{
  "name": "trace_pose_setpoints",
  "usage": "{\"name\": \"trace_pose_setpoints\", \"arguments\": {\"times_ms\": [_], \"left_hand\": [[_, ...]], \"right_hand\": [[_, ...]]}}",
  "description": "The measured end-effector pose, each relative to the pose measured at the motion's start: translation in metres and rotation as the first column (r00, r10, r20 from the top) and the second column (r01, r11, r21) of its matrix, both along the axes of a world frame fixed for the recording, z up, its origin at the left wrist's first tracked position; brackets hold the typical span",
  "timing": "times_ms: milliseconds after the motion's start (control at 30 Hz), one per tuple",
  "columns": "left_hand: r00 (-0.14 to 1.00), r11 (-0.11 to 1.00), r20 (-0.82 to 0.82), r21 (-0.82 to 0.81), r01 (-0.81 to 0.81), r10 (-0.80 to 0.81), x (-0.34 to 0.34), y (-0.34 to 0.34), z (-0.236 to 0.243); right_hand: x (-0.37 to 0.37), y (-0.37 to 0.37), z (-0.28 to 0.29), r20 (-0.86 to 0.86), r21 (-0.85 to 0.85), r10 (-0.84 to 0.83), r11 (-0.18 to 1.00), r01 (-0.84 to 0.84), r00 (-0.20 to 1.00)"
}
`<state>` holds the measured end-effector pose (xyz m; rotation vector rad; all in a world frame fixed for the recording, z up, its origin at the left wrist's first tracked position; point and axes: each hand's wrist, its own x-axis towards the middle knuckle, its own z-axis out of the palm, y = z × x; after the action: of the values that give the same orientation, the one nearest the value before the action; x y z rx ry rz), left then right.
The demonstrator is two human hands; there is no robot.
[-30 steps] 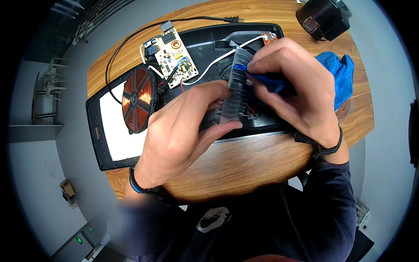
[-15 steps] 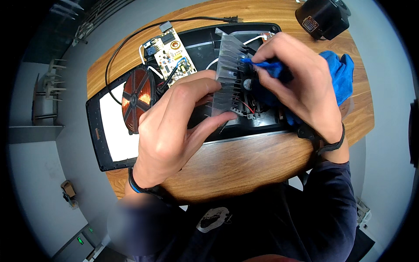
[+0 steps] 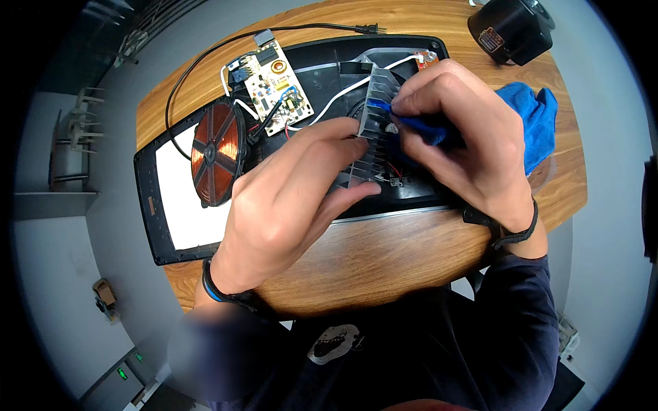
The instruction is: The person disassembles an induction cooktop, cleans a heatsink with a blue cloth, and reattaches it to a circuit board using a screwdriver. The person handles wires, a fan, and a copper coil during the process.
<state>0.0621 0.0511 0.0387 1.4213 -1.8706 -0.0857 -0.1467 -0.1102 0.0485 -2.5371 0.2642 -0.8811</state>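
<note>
Head view, and from where I stand the work sits right between the person's two hands. The left hand has a grey metal heat sink in its grip, thumb at the near end and fingers along the left side. That finned piece is above the black shell, long side running away from the person, fins facing right; I can't tell whether its underside touches anything.

The right hand keeps a narrow grip, thumb and fingertips pinching a blue cloth. One tip of the fabric is pressed in at the fins toward the far end, while the rest bunches under the palm and spills out past the wrist on the right.

Left of the hands I see a round copper coil in a dark spoked frame, tilted over a white panel. Just beside it, a circuit board lies at a slant, with a white wire curving off to the right. Beyond the shell, a black cord ends in a two-prong plug on the wooden desk. A black boxy object stands at the far right corner.
</note>
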Motion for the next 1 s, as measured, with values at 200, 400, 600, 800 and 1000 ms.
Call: {"name": "trace_pose_setpoints", "arguments": {"times_ms": [200,400,600,800,1000], "left_hand": [[1.0,1.0,0.027,0.003,0.015,-0.015,0.0009,-0.0011,-0.0023],[0.998,0.997,-0.032,-0.054,-0.052,0.05,0.0,0.0003,-0.006],[0.999,0.999,-0.002,-0.005,-0.054,0.054,0.001,0.0003,-0.0049],[1.0,1.0,0.0,0.008,0.0,0.0,-0.0003,-0.0003,-0.0055],[1.0,1.0,-0.002,-0.007,-0.002,0.002,-0.0007,-0.0003,-0.0044]], "right_hand": [[0.0007,0.0002,0.0004,0.04,-0.013,0.022,1.0,-0.022,0.999],[0.0009,-0.006,-0.0075,-0.088,0.015,-0.053,0.998,0.054,0.995],[0.0002,0.0022,0.001,0.04,-0.001,-0.065,0.998,0.065,0.997],[0.0017,0.0022,-0.0006,0.043,0.009,0.021,1.0,-0.021,0.999],[0.0006,0.0015,-0.0008,0.028,-0.008,0.033,0.999,-0.032,0.999]]}}
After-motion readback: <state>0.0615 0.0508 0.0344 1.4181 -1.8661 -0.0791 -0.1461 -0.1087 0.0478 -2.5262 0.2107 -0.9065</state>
